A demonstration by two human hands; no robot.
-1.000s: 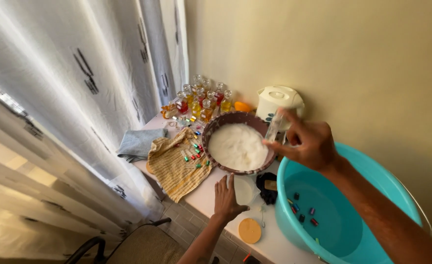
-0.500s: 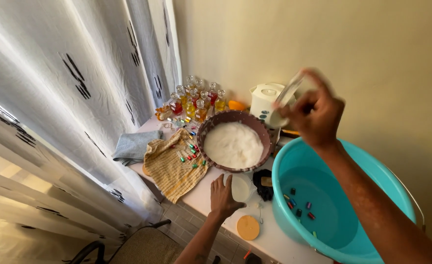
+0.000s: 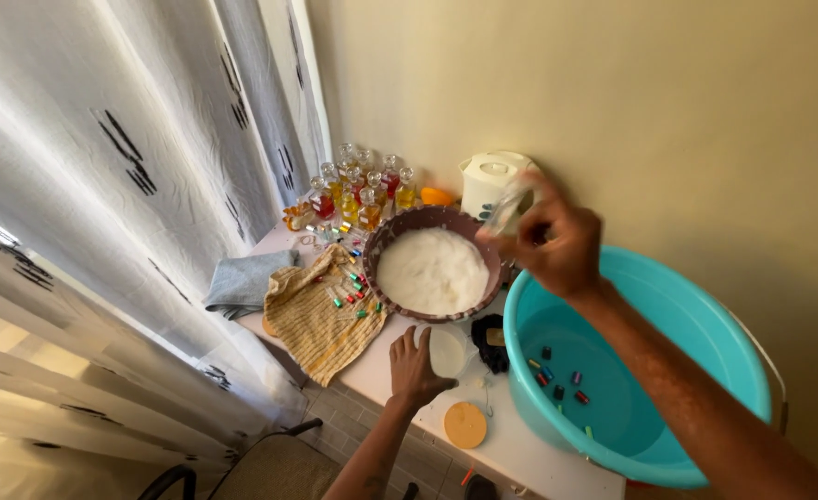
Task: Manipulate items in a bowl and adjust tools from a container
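The right hand (image 3: pixel 562 243) hangs above the gap between the bowl (image 3: pixel 435 271) and the tub (image 3: pixel 650 370), its fingers (image 3: pixel 531 220) pinched narrowly around a small clear vial (image 3: pixel 506 208). The vial is blurred, so its contents cannot be told. It tilts over the bowl's far rim, just in front of the white kettle (image 3: pixel 490 178).

The left hand (image 3: pixel 415 366) lies flat on the table (image 3: pixel 511 444), fingers spread a little, holding nothing. Its fingertips are near the bowl's rim, and its thumb side touches a white lid (image 3: pixel 447 351).

The bowl is dark-rimmed and full of a white mass. The teal tub stands just right of it, with water and several small coloured caps (image 3: pixel 557 378) at its bottom. A striped yellow cloth (image 3: pixel 321 315) lies left of the bowl, scattered with tiny coloured pieces; a grey cloth (image 3: pixel 242 282) lies beyond it. Glass bottles (image 3: pixel 358 190) of red and yellow liquid crowd the corner behind the bowl. An orange lid (image 3: pixel 465 424) sits near the table's edge, and a dark object (image 3: pixel 493 338) lies between bowl and tub.
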